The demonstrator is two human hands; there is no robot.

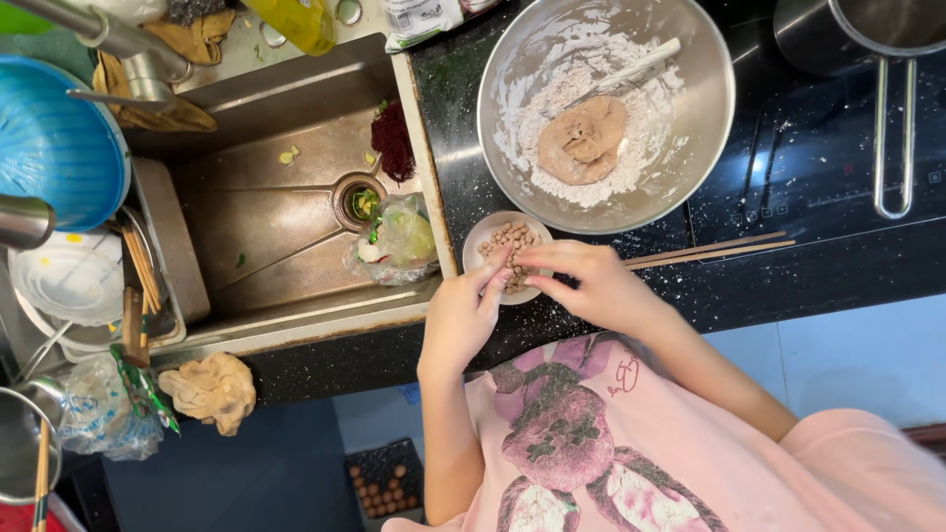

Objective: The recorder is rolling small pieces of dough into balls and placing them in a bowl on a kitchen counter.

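Both my hands, left and right, pinch small, light brown balls over the shallow white dish at the black worktop's front edge; probably soft, so I grip gently by their sides.

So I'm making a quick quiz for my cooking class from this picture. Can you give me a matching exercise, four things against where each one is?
Things:
1. dough lump
2. small dish of brown pellets
3. chopsticks
4. blue basin

Places:
A. on the black counter, right of the hands
B. left of the sink
C. in the floured steel bowl
D. under the fingertips of both hands

Pairs: 1-C, 2-D, 3-A, 4-B

The left hand and right hand meet over the dish; the steel bowl stands beyond it, and the sink is to its left.
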